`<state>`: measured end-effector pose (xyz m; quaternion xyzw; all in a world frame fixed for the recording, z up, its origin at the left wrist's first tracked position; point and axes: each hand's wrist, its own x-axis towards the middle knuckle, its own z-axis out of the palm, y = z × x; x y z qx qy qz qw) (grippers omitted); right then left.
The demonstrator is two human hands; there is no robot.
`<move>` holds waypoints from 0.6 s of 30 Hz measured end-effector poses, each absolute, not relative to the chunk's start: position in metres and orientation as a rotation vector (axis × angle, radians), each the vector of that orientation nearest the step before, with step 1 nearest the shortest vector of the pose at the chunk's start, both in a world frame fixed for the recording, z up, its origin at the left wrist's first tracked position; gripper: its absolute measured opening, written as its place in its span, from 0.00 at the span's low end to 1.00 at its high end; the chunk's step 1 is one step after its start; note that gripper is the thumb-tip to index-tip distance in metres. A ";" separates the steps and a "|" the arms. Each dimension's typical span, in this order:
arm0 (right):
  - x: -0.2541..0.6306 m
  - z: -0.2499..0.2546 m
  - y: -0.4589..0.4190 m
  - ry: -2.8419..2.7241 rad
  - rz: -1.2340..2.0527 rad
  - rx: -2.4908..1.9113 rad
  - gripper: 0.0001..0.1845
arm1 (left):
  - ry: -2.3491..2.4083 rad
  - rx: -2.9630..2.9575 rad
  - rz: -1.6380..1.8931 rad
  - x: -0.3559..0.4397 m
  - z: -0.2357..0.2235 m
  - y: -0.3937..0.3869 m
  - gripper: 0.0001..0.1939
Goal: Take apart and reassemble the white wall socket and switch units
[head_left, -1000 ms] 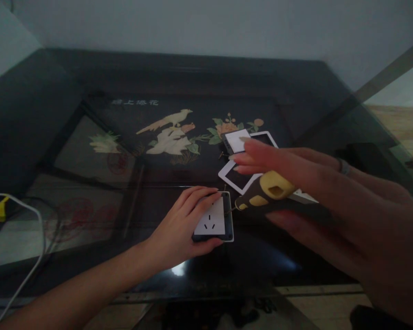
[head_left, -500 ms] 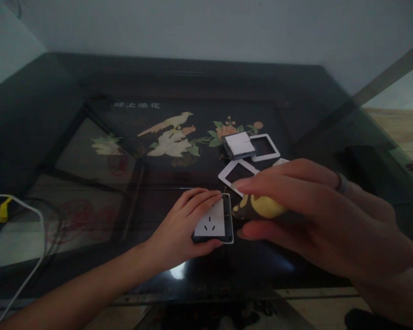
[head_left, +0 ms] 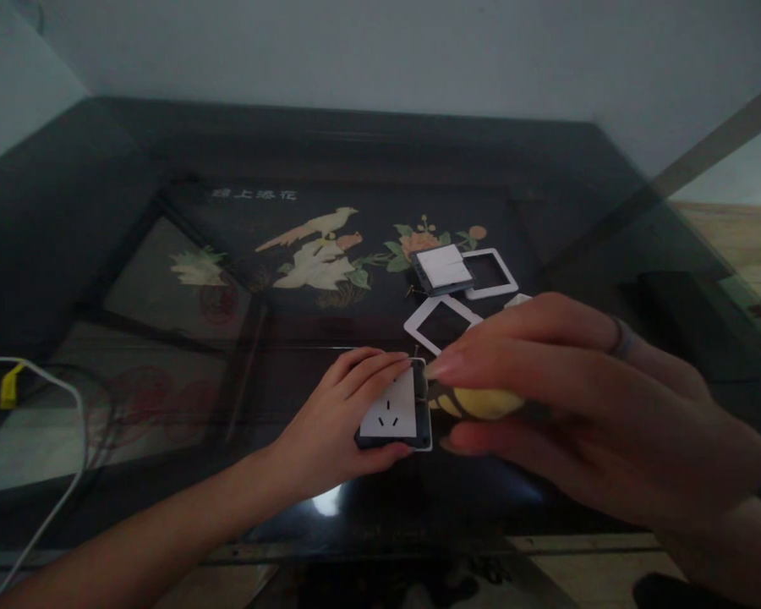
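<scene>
My left hand (head_left: 348, 406) is wrapped around a white wall socket (head_left: 390, 416) with a dark body, its fingers over the top and its thumb at the near edge. The socket's slots face up, and a pale rim shows along its right side. Closed around a yellow-and-black screwdriver handle (head_left: 488, 403) is my right hand (head_left: 583, 397), which wears a ring. The screwdriver points left, toward the socket's right side; whether its tip touches a screw there I cannot tell. A small screw (head_left: 417, 349) shows just beyond the socket's top right corner.
Behind my hands lie a second white-faced module (head_left: 444, 266), a white frame (head_left: 511, 275) and another tilted white frame (head_left: 412, 325). A small screw (head_left: 411, 291) is beside the module. A white cable (head_left: 79, 423) with a yellow tag (head_left: 8, 386) runs along the left of the glossy dark table (head_left: 183, 474).
My right fingers have shifted around the screwdriver handle, and the handle has turned a little. My left hand still holds the socket in the same place.
</scene>
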<state>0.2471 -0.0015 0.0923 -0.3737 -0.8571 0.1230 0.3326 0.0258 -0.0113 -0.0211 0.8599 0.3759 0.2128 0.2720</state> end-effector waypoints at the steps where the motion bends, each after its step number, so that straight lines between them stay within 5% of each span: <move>1: 0.248 0.091 -0.001 -2.274 0.286 -0.947 0.12 | 1.010 2.332 0.579 0.025 -0.023 -0.012 0.37; 18: 0.250 0.093 0.006 -2.372 0.458 -0.813 0.21 | 0.991 2.407 0.537 0.023 -0.026 -0.013 0.40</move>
